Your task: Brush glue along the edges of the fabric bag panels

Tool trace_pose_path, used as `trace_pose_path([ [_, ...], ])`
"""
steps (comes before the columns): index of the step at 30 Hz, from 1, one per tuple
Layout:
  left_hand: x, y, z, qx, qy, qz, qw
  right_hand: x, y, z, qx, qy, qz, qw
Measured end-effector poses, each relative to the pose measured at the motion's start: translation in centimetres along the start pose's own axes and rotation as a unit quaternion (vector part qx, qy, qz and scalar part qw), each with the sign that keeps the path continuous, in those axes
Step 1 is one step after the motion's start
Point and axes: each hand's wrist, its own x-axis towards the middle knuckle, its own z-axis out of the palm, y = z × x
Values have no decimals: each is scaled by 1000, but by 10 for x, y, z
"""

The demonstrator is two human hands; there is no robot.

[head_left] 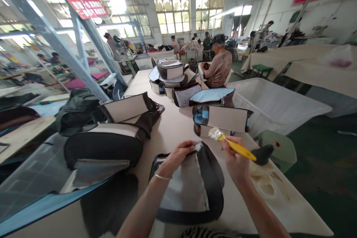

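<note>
One yellow brush (240, 148), in closed right fingers (227, 150), is pointing toward the table's (175, 119) left edge; left fingers (189, 145) are pinching a black case (192, 186).

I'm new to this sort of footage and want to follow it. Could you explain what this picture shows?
There is no machine: someone works bare-handed, and this single picture comes from a camera worn on their head, facing forward and down. The left hand pinches the upper edge of a black-and-grey piece on the pale table. The right hand holds a yellow-handled brush, its bristles whitish. Other pieces lie further along the table, where another person sits.
</note>
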Motion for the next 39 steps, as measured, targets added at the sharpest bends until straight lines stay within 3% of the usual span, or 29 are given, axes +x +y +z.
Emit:
trace_pose_path([
  [2,-7,23,-4,-87,-2,38,995,1,-10,9,89,49,-16,995],
  [4,-15,36,-6,-106,-21,91,990,-3,-19,24,166,105,-47,979],
  [8,-28,28,-6,-14,-35,150,988,-18,-23,56,205,150,-102,962],
  [11,-31,16,-2,-10,-22,152,988,-22,-19,62,190,121,-113,968],
  [14,-30,14,3,-19,-44,137,989,-11,-19,48,167,82,-102,977],
  [18,-25,17,13,-55,-72,116,989,14,-34,14,74,-35,-104,991],
  [21,-21,15,19,-57,-84,118,988,26,-47,-4,24,-132,-145,980],
  [24,-20,10,20,-47,-73,122,989,34,-52,-8,-22,-203,-184,962],
  [32,-28,9,21,-64,-77,110,989,45,-52,-4,-108,-119,-238,958],
  [39,-28,10,24,-61,-61,107,990,38,-61,-2,-105,-192,-227,949],
])
